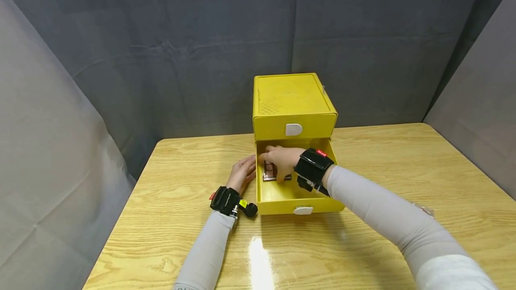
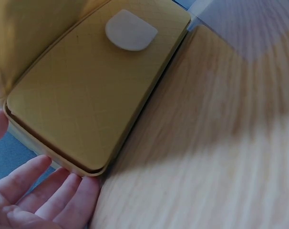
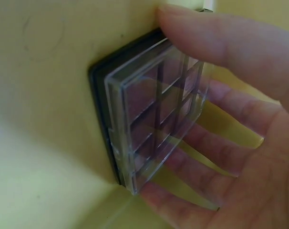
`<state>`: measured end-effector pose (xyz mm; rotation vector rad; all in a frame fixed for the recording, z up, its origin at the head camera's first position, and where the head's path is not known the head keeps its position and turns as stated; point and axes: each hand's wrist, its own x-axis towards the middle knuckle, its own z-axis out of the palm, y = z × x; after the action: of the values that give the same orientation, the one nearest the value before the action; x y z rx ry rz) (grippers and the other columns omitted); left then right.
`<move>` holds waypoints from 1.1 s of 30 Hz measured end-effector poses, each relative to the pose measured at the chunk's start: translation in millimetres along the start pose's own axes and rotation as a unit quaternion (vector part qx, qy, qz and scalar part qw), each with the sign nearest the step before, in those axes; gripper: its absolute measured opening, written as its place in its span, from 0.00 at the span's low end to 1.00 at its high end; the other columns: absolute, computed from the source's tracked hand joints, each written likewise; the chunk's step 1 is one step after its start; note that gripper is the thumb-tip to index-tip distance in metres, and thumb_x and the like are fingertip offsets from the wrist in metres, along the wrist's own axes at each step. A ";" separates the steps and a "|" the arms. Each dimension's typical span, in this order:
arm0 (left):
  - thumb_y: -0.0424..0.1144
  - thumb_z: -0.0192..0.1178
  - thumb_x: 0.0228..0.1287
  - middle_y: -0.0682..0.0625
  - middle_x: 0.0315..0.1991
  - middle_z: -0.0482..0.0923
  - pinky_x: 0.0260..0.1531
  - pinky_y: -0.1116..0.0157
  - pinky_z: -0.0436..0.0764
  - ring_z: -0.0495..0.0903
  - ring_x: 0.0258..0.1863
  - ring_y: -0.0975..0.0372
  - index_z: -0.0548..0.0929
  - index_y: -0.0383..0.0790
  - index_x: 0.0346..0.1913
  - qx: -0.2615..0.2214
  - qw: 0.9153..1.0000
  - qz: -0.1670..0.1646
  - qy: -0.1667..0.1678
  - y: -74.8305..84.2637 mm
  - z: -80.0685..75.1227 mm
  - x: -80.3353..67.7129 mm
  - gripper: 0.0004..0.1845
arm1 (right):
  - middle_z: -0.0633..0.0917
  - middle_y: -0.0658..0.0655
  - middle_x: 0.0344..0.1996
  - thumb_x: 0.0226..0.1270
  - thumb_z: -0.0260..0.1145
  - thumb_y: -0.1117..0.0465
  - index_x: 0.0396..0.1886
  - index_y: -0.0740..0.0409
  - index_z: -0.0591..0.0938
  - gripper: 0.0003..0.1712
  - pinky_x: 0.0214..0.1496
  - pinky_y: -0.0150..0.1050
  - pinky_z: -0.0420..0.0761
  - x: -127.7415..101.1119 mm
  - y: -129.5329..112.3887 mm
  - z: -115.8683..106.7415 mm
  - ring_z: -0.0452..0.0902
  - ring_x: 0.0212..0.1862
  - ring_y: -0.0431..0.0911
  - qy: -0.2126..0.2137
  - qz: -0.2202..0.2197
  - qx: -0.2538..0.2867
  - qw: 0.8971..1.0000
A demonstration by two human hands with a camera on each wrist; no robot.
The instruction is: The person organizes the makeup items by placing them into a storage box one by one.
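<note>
A yellow drawer cabinet [image 1: 293, 95] stands on the table with its middle drawer [image 1: 282, 195] pulled out. Inside that drawer, my right hand [image 1: 287, 158] grips an eyeshadow palette [image 3: 156, 107] by its edges, thumb on one side and fingers on the opposite one. The palette has a clear lid, a dark base and several brownish-pink pans; the hand covers part of it in the head view. My left hand [image 1: 242, 172] is at the cabinet's left side, its extended fingertips [image 2: 39, 162] touching the edge beside a closed lower drawer [image 2: 82, 100].
Above the pulled-out drawer is a closed top drawer with a white handle [image 1: 293, 129]. A small clear-wrapped item [image 1: 425, 210] lies on the wooden table [image 1: 193, 169] at the right, partly behind my right sleeve. Grey cloth [image 1: 201, 57] hangs behind the table.
</note>
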<state>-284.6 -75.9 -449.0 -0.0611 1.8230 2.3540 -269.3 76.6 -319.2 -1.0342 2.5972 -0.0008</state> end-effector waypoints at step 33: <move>0.44 0.51 0.68 0.40 0.61 0.67 0.56 0.59 0.71 0.70 0.59 0.53 0.68 0.31 0.62 0.009 1.000 0.002 -0.001 1.6 0.1 -0.9 0.25 | 0.68 0.58 0.61 0.55 0.70 0.57 0.63 0.58 0.67 0.37 0.61 0.43 0.69 -77.5 -3.3 -34.8 0.63 0.60 0.50 0.145 -0.087 0.042 0.985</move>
<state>-283.9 -76.4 -447.4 -0.0529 1.8433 2.3390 -225.7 121.5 -261.7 -1.3109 2.7205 -0.3244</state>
